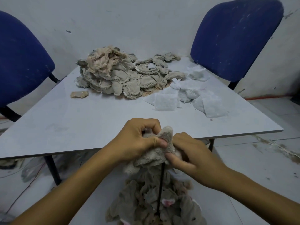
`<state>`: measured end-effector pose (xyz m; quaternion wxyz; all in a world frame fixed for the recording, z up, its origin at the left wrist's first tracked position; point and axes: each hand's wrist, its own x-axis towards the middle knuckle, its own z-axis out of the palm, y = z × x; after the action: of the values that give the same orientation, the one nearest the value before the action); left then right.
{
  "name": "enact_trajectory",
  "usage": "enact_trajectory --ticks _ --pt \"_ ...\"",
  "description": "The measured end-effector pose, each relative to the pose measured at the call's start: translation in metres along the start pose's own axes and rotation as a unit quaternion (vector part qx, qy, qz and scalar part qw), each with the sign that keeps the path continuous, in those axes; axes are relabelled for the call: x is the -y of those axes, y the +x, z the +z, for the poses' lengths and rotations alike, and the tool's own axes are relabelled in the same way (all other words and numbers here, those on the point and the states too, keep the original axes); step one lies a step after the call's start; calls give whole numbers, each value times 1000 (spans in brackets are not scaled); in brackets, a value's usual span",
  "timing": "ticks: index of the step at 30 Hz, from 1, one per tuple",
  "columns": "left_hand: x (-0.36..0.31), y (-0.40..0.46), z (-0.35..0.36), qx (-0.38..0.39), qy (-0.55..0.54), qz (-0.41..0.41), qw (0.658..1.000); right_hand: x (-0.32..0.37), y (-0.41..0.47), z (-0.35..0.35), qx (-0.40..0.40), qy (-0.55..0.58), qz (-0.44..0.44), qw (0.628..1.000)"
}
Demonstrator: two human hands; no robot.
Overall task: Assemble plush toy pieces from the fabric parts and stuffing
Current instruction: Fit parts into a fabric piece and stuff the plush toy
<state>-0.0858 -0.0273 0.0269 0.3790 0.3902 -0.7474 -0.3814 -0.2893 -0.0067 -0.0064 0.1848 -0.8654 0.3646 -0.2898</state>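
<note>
Both my hands hold one beige plush fabric piece (159,153) just past the near edge of the grey table (81,120). My left hand (138,140) grips its upper left part, thumb pressed on the fuzzy fabric. On the right, my right hand (190,155) pinches the piece's lower edge. A thin black rod (160,187) runs down from under the piece. Below my hands lies a heap of grey plush pieces (154,202), some with pink patches. A big pile of grey fabric parts (123,77) sits at the table's far side, and white stuffing sheets (186,95) lie to its right.
Two blue chairs stand at the far corners, one on the left (21,62) and one on the right (235,38), against a pale wall. A single small fabric scrap (79,94) lies left of the pile. Scraps and wires litter the floor.
</note>
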Motion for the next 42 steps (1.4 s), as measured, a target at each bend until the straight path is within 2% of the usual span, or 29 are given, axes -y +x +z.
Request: enact_trajectory --ticks 3,6,7,9,11,15,16,18,20,23,25,27,28,29,32,35,37,39,42 --pt "-5 1 3 -17 -22 4 1000 -3 -4 -1 -91 52 4 994" --pt "-12 3 1 -62 -90 42 993 -2 2 -6 -170 15 -47 984" --pt "-11 4 -1 -62 -76 57 994 -3 5 -9 -171 -16 -64 983" --pt "-6 4 -3 -26 8 61 998 -8 7 -10 -115 -69 -91 987" --pt "1 0 -1 16 68 24 997 -12 7 -8 -46 -47 -81 995" --pt "2 1 -10 98 67 -51 992 -14 9 -13 -20 -34 -69 997" --pt "-1 2 -15 95 53 -59 992 -11 8 -14 -25 -30 -65 997" --pt "-11 4 -21 46 -13 -47 998 -5 9 -16 -60 32 -37 997" --pt "-24 6 -22 1 -74 -9 997 1 10 -19 -144 69 -45 986" --pt "-35 11 -18 -5 -63 54 997 -3 9 -23 -214 98 -83 968" --pt "-32 14 -18 41 7 24 999 -13 5 -21 -176 102 -27 979" --pt "-25 13 -20 78 69 -23 994 -24 0 -13 -51 106 57 991" --pt "-21 12 -22 81 78 -33 993 -26 -3 -9 3 120 68 990" --pt "-18 10 -24 79 75 -32 994 -27 -3 -8 24 132 53 990" --pt "-15 6 -22 50 44 1 998 -18 6 -15 -51 160 -13 986" --pt "-16 8 -19 28 7 28 999 -9 15 -20 -136 95 -66 984" --pt "-12 7 -19 80 54 9 995 -11 17 -19 -113 42 -78 990" --pt "-4 5 -19 124 118 -18 985 -16 17 -15 -54 50 -38 997" --pt "1 4 -18 127 100 -31 986 -19 18 -19 -40 40 -45 997"
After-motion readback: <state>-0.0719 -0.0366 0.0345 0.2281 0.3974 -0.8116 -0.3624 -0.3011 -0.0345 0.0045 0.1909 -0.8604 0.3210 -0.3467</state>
